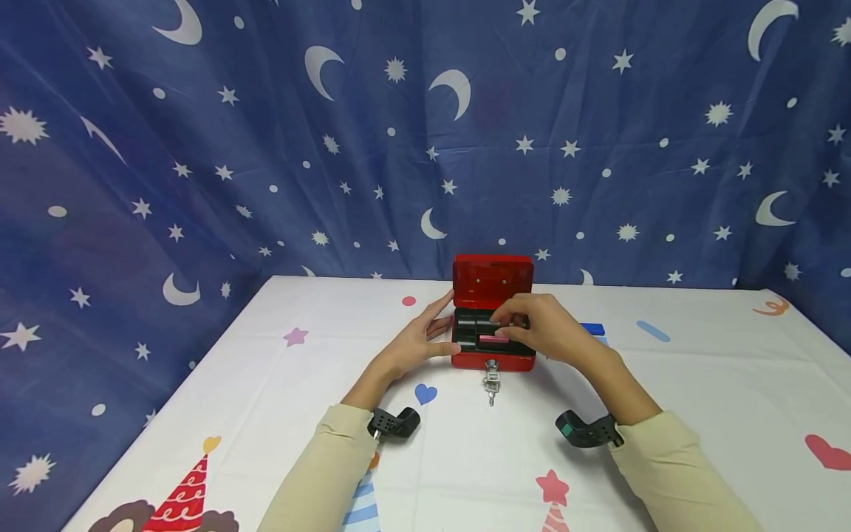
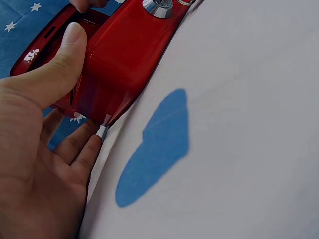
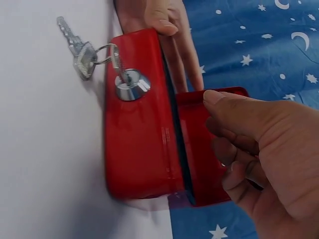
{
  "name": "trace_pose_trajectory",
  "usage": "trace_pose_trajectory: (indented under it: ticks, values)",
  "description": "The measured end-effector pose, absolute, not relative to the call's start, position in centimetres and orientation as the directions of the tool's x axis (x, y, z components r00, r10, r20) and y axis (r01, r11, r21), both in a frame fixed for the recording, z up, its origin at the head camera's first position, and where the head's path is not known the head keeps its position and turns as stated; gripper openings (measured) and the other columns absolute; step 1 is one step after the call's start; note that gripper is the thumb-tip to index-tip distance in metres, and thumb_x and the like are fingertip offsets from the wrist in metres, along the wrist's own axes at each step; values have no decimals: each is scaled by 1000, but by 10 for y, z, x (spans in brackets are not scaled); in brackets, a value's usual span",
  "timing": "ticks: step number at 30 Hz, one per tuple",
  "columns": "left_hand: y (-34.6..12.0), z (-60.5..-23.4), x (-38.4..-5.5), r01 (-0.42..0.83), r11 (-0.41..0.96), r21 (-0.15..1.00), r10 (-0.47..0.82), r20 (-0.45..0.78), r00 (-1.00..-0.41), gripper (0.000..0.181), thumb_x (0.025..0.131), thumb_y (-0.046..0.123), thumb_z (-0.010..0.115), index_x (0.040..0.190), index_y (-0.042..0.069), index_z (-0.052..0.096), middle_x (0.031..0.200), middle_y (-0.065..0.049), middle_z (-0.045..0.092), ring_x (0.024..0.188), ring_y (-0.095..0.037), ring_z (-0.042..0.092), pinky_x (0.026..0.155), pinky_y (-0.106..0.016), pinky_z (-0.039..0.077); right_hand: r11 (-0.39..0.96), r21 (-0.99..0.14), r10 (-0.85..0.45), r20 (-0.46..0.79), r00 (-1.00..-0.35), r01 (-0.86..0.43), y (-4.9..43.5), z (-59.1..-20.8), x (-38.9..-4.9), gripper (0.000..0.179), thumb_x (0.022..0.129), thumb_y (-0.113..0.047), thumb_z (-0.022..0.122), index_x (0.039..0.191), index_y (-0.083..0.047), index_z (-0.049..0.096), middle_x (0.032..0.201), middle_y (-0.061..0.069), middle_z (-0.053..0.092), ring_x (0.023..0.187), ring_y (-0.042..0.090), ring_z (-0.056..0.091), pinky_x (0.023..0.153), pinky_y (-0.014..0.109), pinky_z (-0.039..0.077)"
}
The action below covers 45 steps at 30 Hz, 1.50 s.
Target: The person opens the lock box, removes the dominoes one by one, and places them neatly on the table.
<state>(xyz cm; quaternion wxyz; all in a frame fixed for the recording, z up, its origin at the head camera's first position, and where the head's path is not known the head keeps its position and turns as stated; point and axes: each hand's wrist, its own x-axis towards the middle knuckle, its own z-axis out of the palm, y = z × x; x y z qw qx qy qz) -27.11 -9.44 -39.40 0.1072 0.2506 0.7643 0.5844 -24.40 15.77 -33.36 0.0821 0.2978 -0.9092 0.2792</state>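
A red metal cash box (image 1: pixel 493 362) stands on the table with its lid (image 1: pixel 493 277) raised. Inside sits a black compartment tray (image 1: pixel 465 329), where a small pink strip (image 1: pixel 493 339) shows. A key (image 3: pixel 128 79) is in the front lock, and a second key (image 3: pixel 84 59) hangs from its ring. My left hand (image 1: pixel 415 341) rests against the box's left end, thumb at the front corner and fingers extended along the side. Over the tray's right part is my right hand (image 1: pixel 541 325), its fingers bent; I cannot tell whether they hold anything.
The white tablecloth (image 1: pixel 266 384) carries printed hearts, stars and party figures. A blue rectangular piece (image 1: pixel 592 329) lies to the right of the box, partly behind the right forearm. Behind the table hangs a dark blue curtain (image 1: pixel 372 222) with moons and stars.
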Motion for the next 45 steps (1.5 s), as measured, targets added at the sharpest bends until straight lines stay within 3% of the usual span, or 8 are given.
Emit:
trace_pose_trajectory:
  ticks: [19,27,35,45]
  values:
    - [-94,-393,-271,267,163,950,522,147,-840,96,80,4,75,154,30,19,157,-6,20,135,-27,37,109,-41,32,721,-402,-486,286,-826,-564,154,-348,-244,17,79,-12,79,96,-13,75,88,-2,66,76,16,53,66,29,49]
    - [-94,-394,-271,261,187,947,507,134,-851,95,79,8,77,151,38,22,155,1,24,133,-19,40,107,-34,34,725,-374,-498,295,-816,-578,154,-348,-244,14,78,-10,79,91,-15,78,82,-4,61,75,15,53,64,27,49]
    - [-94,-367,-254,236,180,955,544,103,-832,94,82,2,73,155,20,16,157,-13,18,137,-33,33,110,-44,29,732,-325,-517,307,-799,-599,155,-348,-244,17,76,-11,81,92,-16,80,81,-4,59,74,14,52,61,25,48]
    - [-94,-368,-253,230,175,957,547,99,-831,94,82,3,72,155,19,15,157,-14,17,137,-33,32,110,-45,28,709,-337,-540,306,-784,-620,154,-346,-243,15,77,-8,80,89,-16,79,83,-4,61,77,16,55,66,28,51]
